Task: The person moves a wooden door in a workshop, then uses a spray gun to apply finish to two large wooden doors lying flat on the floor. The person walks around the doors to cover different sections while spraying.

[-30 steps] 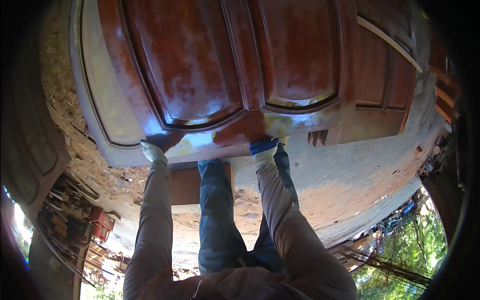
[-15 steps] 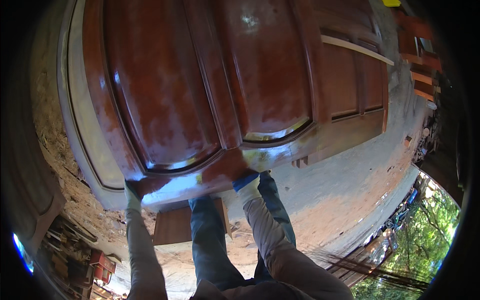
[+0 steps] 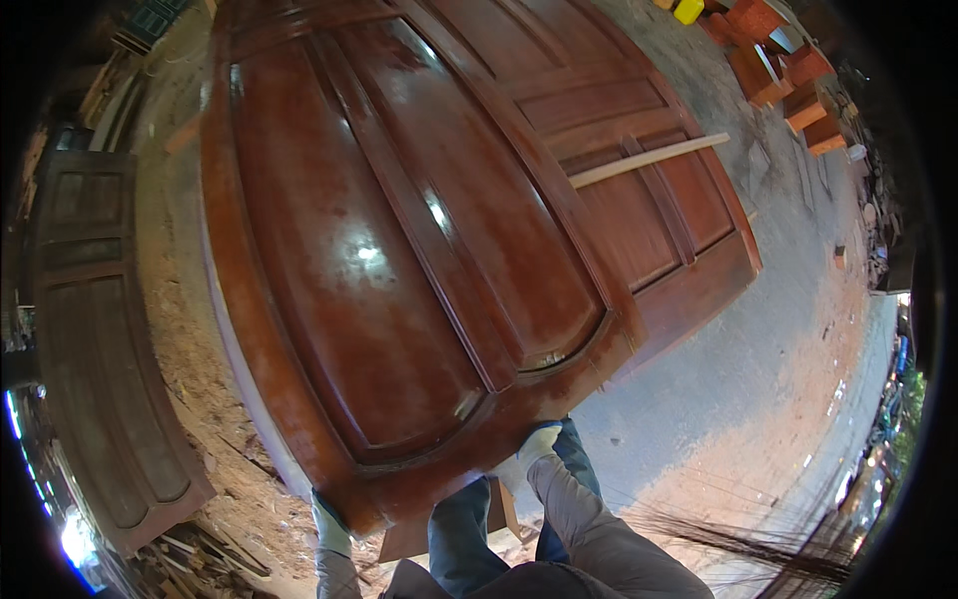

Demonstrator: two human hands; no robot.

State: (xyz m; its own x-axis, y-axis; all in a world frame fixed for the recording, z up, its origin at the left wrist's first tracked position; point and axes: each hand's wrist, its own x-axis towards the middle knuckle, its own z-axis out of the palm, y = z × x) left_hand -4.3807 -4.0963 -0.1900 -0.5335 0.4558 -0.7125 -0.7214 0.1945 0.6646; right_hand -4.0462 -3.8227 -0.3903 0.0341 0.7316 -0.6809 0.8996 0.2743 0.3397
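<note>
The large, glossy reddish-brown wooden panelled door [image 3: 344, 200] is filling the middle of the view, its far end reaching toward 11 o'clock and its near end lying toward 6 o'clock. The left hand [image 3: 330, 527], wearing a white-and-blue glove, is holding the door's near corner at 7 o'clock; its grip is closing on the edge, though the fingers are mostly hiding. The right hand [image 3: 540, 443], in a matching glove, is holding the near edge at 5 o'clock, its grip likewise closing around the wood with the fingertips hiding. Bright patches of light are shining on the door's long raised panels.

At 2 o'clock a second reddish-brown wooden panelled door [image 3: 619, 230] is lying just beside the first, and a pale, narrow wooden strip [image 3: 654, 160] is resting across it. At 9 o'clock, well apart, a dull grey-brown panelled door [image 3: 105, 309] is lying. Orange-brown wooden blocks [image 3: 768, 75] are sitting farther out at 2 o'clock, and a bright yellow object [image 3: 689, 11] is showing near 1 o'clock. Loose wood scraps [image 3: 205, 559] are lying between 7 and 8 o'clock. Legs in blue-green trousers [image 3: 461, 534] are standing at 6 o'clock, close against the near edge.
</note>
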